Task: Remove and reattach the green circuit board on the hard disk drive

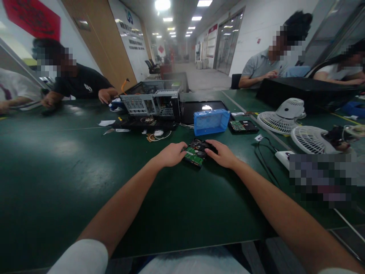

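A hard drive (196, 153) with a green circuit board on its upper face is between my two hands, low over the green table (137, 190). My left hand (172, 154) grips its left edge with the thumb and fingers. On the opposite side my right hand (222, 152) holds the right edge, thumb on top. Whether the drive rests on the table or is slightly lifted I cannot tell. Just beyond my right hand stands a blue plastic bin (211, 121) tipped on its side.
An opened computer case (151, 104) stands beyond my left hand, with cables and scraps at its foot. To the right lie another device with a circuit board (243, 126), two white fans (281, 116), a power strip (283, 156) and a black cable. Other people sit along the far side.
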Demonstrator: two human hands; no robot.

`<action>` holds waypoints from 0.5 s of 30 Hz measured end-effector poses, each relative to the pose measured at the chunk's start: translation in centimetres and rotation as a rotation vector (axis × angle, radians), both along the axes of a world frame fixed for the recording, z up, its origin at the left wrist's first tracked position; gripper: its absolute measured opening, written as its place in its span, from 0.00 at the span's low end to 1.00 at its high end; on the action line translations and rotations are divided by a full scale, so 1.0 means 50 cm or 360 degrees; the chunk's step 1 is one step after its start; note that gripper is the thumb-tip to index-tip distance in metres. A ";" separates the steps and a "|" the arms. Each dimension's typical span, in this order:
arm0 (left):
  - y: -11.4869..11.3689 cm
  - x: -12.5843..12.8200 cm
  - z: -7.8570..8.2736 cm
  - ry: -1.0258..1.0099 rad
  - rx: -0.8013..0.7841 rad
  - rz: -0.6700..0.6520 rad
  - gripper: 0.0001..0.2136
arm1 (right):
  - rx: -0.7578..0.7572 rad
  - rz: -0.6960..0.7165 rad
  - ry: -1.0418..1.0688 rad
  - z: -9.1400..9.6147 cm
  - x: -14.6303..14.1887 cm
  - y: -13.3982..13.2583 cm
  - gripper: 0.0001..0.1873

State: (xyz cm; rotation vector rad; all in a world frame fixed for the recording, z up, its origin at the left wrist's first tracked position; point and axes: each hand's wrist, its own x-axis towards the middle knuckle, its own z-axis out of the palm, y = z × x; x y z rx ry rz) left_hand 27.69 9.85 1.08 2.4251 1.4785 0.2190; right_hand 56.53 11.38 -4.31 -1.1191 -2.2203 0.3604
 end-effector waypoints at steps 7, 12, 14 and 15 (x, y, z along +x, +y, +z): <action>-0.011 0.010 -0.007 -0.0529 -0.0473 0.0140 0.21 | -0.0032 -0.0264 -0.0136 0.009 0.000 -0.003 0.32; -0.009 -0.002 0.014 -0.0731 -0.0325 0.0071 0.18 | 0.0068 -0.0300 -0.0158 0.022 -0.002 -0.013 0.34; -0.004 -0.017 0.035 -0.0775 -0.0002 0.0079 0.14 | 0.0169 -0.0107 -0.0167 0.031 -0.007 -0.021 0.30; -0.002 -0.025 0.045 -0.0808 0.0099 0.0093 0.13 | 0.0199 -0.0004 -0.0180 0.034 -0.011 -0.025 0.28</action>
